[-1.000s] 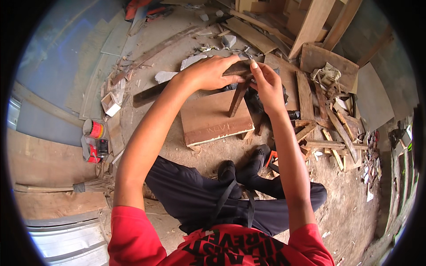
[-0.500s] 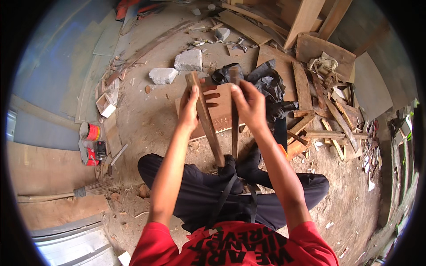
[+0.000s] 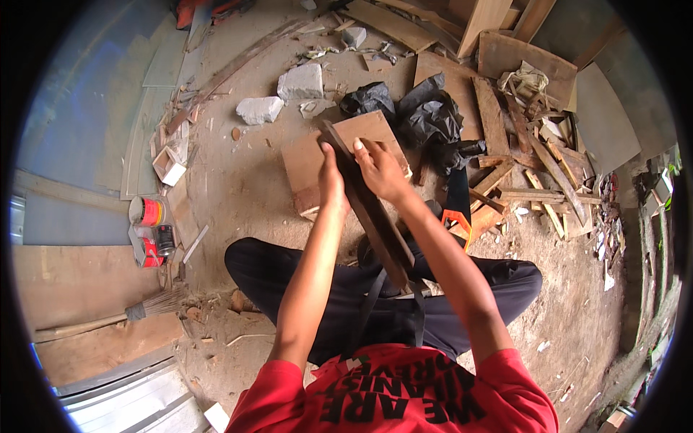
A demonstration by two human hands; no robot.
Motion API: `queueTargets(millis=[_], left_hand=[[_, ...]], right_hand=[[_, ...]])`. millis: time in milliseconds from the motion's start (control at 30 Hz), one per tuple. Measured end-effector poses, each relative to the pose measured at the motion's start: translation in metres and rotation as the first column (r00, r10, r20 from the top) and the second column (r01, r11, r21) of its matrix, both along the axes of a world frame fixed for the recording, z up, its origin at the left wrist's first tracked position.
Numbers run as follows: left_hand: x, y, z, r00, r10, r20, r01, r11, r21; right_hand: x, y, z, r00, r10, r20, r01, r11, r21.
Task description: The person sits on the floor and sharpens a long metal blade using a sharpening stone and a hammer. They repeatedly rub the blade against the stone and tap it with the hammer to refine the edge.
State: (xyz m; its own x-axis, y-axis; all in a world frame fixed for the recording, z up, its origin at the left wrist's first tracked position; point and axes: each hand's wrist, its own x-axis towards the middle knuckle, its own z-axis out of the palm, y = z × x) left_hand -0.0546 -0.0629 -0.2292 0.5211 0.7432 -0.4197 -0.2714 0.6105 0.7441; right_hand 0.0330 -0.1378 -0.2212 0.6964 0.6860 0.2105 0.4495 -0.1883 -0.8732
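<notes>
Two dark wooden strips (image 3: 377,229) lie side by side between my hands, slanting from the upper left down toward my lap. My left hand (image 3: 333,180) is closed along their left side near the top end. Gripping from the right is my right hand (image 3: 382,172), its thumb up and fingers bent over the wood. The strips' lower ends rest by my crossed legs, close to my feet. Behind the hands, on the ground, is a brown wooden board (image 3: 306,172). A handsaw with an orange handle (image 3: 458,222) lies right of my right forearm.
Black crumpled plastic (image 3: 432,119) and pale blocks (image 3: 300,82) lie beyond the board. Scrap wood (image 3: 552,180) is heaped at the right. Along the left wall are paint cans (image 3: 147,212), a small wooden box (image 3: 169,166) and a broom (image 3: 151,306).
The two strips, held apart before with one in each hand, have been brought together and tilted. My right hand has moved left and down. More of the board and the saw's handle shows.
</notes>
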Motion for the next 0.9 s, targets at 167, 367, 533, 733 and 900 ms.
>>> queueTargets(millis=[167,367,533,733,900], left_hand=[[-0.031,0.068,-0.022,0.976,0.189,0.109,-0.175,0.977,-0.125],[-0.048,0.075,-0.034,0.976,0.209,0.068,-0.207,0.977,-0.043],[-0.054,0.079,-0.031,0.976,0.208,0.057,-0.205,0.977,-0.051],[-0.045,0.081,-0.034,0.978,0.207,0.017,-0.206,0.976,-0.070],[-0.036,0.074,-0.040,0.984,0.157,0.089,-0.147,0.983,-0.106]], right_hand=[[-0.017,-0.068,0.023,0.714,0.495,-0.495,-0.612,0.785,-0.097],[-0.047,-0.091,-0.005,0.614,0.414,-0.672,-0.629,0.771,-0.099],[-0.052,-0.099,0.004,0.485,0.328,-0.811,-0.598,0.801,-0.034],[-0.060,-0.112,0.005,0.384,0.309,-0.870,-0.496,0.864,0.088],[-0.067,-0.128,0.011,0.500,0.270,-0.823,-0.525,0.850,-0.040]])
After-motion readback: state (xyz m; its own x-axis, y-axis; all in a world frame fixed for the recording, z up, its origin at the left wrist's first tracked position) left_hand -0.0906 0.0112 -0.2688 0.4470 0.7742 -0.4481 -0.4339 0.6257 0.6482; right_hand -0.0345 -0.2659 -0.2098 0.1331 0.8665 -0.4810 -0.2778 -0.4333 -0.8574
